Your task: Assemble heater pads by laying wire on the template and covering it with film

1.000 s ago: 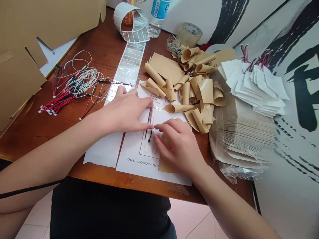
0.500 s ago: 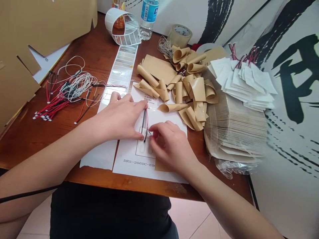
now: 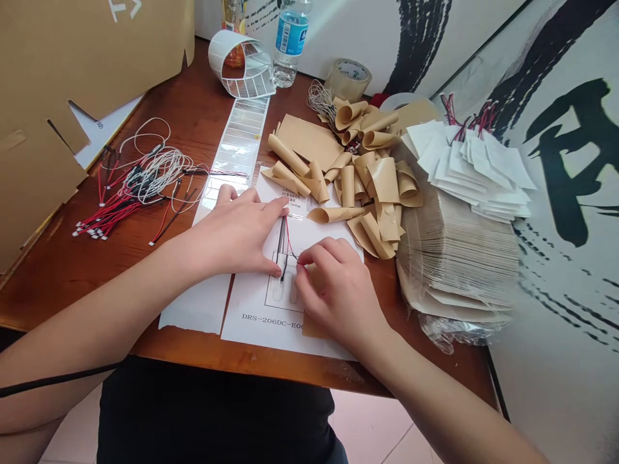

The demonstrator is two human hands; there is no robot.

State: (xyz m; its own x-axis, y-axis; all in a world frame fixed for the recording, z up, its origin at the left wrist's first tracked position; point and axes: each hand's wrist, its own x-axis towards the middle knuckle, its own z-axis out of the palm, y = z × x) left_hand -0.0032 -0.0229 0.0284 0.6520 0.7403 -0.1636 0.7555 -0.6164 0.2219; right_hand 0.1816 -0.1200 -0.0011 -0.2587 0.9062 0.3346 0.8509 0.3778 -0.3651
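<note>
My left hand (image 3: 232,229) lies spread over the printed sheet (image 3: 242,299), fingers stretched out. Its index fingertip rests at the upper end of a red-and-black wire lead (image 3: 288,233), and the thumb tip is beside the dark lower end. My right hand (image 3: 336,283) is closed, with thumb and index finger pinching the thin dark end of the lead just right of the thumb. Under the right hand, part of a brown paper piece (image 3: 314,328) shows. Left of both hands lies a tangled bundle of red, black and white wires (image 3: 140,187) with small white connectors.
A strip of labels (image 3: 236,135) runs back to its loose roll (image 3: 242,61). Several curled brown paper pieces (image 3: 348,183) lie behind my right hand. White packets (image 3: 469,161) sit atop a tall paper stack (image 3: 454,251) at right. Cardboard (image 3: 97,71) stands at left, a water bottle (image 3: 290,42) behind.
The whole view has shifted slightly. My right hand has moved a little to the right with the pinched wire end, while the left hand stays in place on the sheet.
</note>
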